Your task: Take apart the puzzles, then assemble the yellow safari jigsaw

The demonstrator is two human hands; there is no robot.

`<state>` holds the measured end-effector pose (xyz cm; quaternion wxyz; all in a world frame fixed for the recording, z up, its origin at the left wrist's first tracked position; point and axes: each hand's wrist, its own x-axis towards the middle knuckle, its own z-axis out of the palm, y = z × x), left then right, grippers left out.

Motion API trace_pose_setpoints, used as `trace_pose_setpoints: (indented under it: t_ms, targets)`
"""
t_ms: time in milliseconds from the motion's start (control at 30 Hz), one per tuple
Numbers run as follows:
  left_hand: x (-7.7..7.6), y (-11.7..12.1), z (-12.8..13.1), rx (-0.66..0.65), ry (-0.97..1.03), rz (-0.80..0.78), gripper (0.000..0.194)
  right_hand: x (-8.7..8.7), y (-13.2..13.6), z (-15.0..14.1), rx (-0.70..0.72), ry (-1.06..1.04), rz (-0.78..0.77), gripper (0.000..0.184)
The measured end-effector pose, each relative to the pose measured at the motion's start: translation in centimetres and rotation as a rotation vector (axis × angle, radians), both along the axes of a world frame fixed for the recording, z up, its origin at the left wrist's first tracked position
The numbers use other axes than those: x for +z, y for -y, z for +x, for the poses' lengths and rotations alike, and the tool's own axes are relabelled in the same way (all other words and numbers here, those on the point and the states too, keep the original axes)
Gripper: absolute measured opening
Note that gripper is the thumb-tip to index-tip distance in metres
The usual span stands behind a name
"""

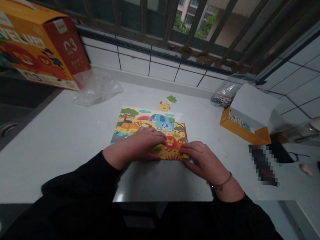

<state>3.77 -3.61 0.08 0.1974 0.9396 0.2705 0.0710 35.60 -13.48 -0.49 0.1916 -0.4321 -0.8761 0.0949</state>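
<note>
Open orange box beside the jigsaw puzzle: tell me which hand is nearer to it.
Right. The right hand rests at the near right corner of the jigsaw puzzle, below and to the left of the open orange box. The left hand lies farther left on the puzzle.

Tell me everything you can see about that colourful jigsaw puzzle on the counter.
The jigsaw puzzle lies flat on the white counter, its surface apparently printed cardboard. Its bright savanna scene shows a blue animal, a spotted big cat, a lion, green trees and yellow ground. Its outline is roughly rectangular, and the view is slightly skewed. The left hand rests across its near middle, while the right hand touches its near right corner. Two loose pieces lie just beyond its far edge, not touching it.
</note>
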Motion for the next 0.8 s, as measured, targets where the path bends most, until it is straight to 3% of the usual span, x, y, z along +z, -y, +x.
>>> trace_pose_setpoints:
  t_ms: [333, 500, 667, 733, 800]
  targets:
    - [0.4, 0.1, 0.1, 0.01, -0.014, -0.015, 0.057, -0.5, 0.5, -1.0, -0.048, 0.1, 0.048, 0.023]
    - [0.4, 0.1, 0.1, 0.003, -0.002, -0.014, 0.057, 0.7, 0.0, -1.7, -0.07, 0.205, 0.028, 0.016]
    - [0.9, 0.2, 0.2, 0.012, 0.002, -0.038, 0.05, 2.8, -4.1, -2.9, 0.009, 0.295, -0.078, 0.028]
    - [0.8, 0.2, 0.2, 0.019, 0.017, -0.031, 0.044, 3.4, -6.9, -3.6, 0.012, 0.289, -0.044, 0.033]
    - [0.6, 0.1, 0.2, 0.013, 0.048, -0.021, 0.038, 3.7, -10.2, -4.4, -0.071, 0.232, 0.031, 0.027]
